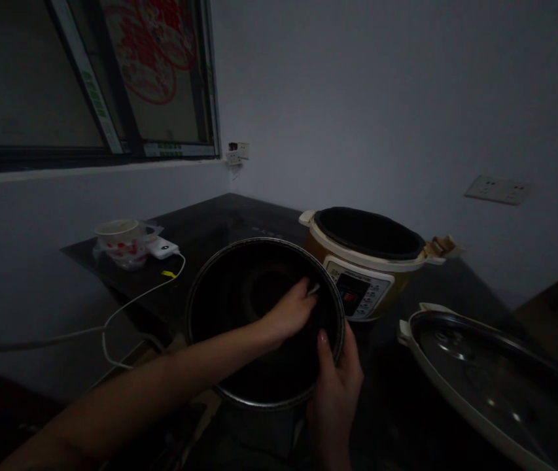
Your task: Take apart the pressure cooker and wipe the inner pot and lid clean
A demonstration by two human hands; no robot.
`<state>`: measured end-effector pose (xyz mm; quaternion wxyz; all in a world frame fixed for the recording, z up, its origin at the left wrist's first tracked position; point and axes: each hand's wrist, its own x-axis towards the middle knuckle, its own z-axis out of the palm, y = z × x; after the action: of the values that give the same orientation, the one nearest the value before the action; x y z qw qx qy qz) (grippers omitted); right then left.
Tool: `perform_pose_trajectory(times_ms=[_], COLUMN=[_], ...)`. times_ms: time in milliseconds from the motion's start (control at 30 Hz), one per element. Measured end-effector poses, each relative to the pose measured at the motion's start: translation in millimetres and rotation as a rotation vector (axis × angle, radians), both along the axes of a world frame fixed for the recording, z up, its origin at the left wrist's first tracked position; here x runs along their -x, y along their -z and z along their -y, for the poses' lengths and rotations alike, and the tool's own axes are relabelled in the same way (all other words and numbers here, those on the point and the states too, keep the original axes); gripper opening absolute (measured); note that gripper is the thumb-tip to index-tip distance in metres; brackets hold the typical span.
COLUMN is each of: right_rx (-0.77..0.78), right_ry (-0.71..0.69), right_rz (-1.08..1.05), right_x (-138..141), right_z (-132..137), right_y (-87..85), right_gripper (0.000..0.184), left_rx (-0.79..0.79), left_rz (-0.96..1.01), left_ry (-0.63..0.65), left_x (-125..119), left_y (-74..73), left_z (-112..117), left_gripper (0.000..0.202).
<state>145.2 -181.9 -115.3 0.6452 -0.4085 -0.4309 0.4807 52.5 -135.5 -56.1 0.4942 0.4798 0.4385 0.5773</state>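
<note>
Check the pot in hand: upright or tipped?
Tipped toward the camera: the pot, gripped by the right hand, shows a nearly round mouth; the upright cooker shows a flat oval.

Lid [492, 392] cut by right edge; white item [313, 288] in left fingers [300, 289] unclear.

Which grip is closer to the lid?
Right. The right grip holds the pot, left of the lid; the left grip is inside the pot, farther away.

Window [87, 78] with red decorations [148, 59], plastic-wrapped container [119, 247], white box [162, 248] with cord [147, 292], wall socket [497, 190]
</note>
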Motion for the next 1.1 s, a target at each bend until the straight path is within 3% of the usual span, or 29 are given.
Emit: perform_pose_trajectory(times_ms=[133,233,300,333,433,633,800,933,1100], right_rx=[-0.011,-0.015,-0.005,0.0,0.024,0.048,0.058,0.072,0.076], right_ry=[-0.002,-0.003,-0.008,-0.004,0.013,0.039,-0.001,-0.005,-0.016], right_rz=[-0.027,-0.046,-0.068,-0.078,-0.096,-0.075,-0.137,-0.163,-0.179], right_x=[0.5,2.0,3.4,3.9,4.3,2.7,3.8,5.5,7.6], right_z=[-7.4,-11.9,-14.3,-15.5,-18.6,-20.0,-19.6,-19.7,-18.7], right_y=[0.4,-1.2,-2.8,-3.3,-2.9,2.2,-3.2,-9.2,-10.4], right_gripper=[0.053,0.051,0.053,0.055,0.059,0.057,0.057,0.057,0.059], left_rx=[-0.115,-0.295,-0.372,-0.382,-0.402,-0.43,-0.386,-0.339,-0.247], left_rz=[-0.294,-0.85,-1.216,-1.303,-1.353,-1.434,-1.534,-1.606,-1.731], left_ry=[0.211,0.335,0.345,0.337,0.332,0.229,0.126,0.053,-0.004], left_x=[10.0,21.4,27.9,30.5,36.3,53.1,79.2,96.7,116.3], left_y=[18.1,40.6,53.9,58.2,58.6,31.5,16.3,15.4,24.7], left_z=[0.7,3.9,5.3,5.2,0.5,-24.7,-35.8,-32.9,-16.1], left_gripper=[0.046,0.06,0.055,0.052,0.047,0.049,0.055,0.058,0.054])
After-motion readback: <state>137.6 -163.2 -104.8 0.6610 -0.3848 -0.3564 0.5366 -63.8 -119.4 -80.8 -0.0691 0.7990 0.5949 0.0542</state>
